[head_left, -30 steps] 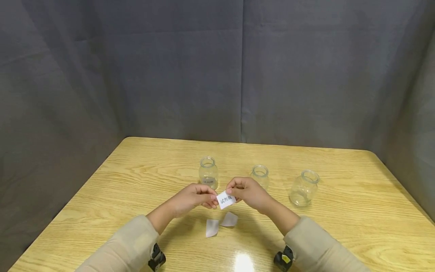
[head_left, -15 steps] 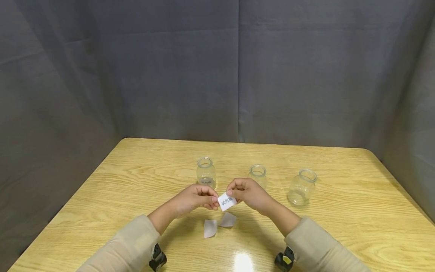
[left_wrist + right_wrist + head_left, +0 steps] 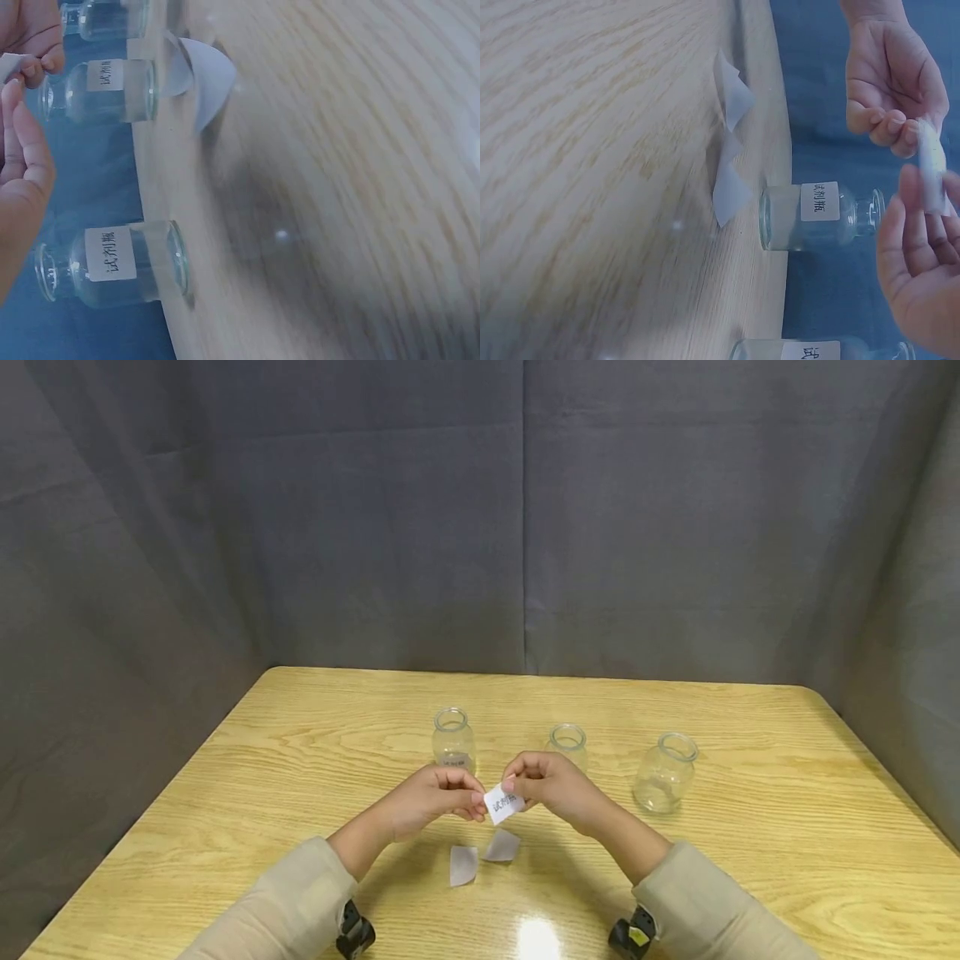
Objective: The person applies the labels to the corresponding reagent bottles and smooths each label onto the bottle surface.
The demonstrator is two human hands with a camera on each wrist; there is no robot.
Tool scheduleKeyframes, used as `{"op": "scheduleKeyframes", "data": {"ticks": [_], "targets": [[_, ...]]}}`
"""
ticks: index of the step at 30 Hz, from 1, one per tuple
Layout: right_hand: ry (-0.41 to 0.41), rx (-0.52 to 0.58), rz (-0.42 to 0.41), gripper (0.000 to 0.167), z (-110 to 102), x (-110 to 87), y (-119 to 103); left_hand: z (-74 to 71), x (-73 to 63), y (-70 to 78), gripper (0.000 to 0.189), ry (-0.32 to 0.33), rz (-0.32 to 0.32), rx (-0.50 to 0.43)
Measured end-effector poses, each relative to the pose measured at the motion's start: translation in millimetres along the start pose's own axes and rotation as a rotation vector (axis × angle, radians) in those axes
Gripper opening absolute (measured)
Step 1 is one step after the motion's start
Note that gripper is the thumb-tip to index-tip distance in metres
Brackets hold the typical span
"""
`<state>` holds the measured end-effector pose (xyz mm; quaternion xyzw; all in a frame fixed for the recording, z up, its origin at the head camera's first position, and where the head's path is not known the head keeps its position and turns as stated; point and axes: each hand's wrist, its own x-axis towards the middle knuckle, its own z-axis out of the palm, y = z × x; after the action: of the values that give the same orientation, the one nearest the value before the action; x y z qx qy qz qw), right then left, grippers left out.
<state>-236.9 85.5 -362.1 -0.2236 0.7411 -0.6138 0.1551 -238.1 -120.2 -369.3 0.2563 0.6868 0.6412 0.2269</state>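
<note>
A small white label with printed dark characters is held up between both hands above the table. My right hand pinches its upper right part between thumb and fingers. At its left edge, my left hand pinches with thumb and forefinger. In the right wrist view, the label is seen edge-on and slightly curved between the fingertips. Two pale paper pieces lie on the table below the hands, their edges curling up in the left wrist view.
Three clear glass jars stand behind the hands: a left jar, a middle jar partly hidden by my right hand, and a right jar. White labels show on two. Grey curtains surround the wooden table.
The hands and label stay nearly in place, shifting very slightly right in the head view. The jars and paper pieces drift slightly left as the head view turns.
</note>
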Motion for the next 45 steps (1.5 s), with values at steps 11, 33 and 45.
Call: {"op": "scheduleKeyframes", "data": {"ticks": [11,33,45], "targets": [[-0.026,0.044,-0.035,0.016,-2,-9.0,-4,8.8,4.3,8.6,0.022,-0.02,0.018,0.032],[-0.035,0.046,-0.062,0.017,-5,-12.6,-5,11.7,8.4,10.3,0.024,-0.078,0.025,-0.026],[-0.017,0.035,-0.052,0.018,-4,-14.4,-3,14.7,9.3,9.9,0.023,-0.075,0.014,-0.002]]}}
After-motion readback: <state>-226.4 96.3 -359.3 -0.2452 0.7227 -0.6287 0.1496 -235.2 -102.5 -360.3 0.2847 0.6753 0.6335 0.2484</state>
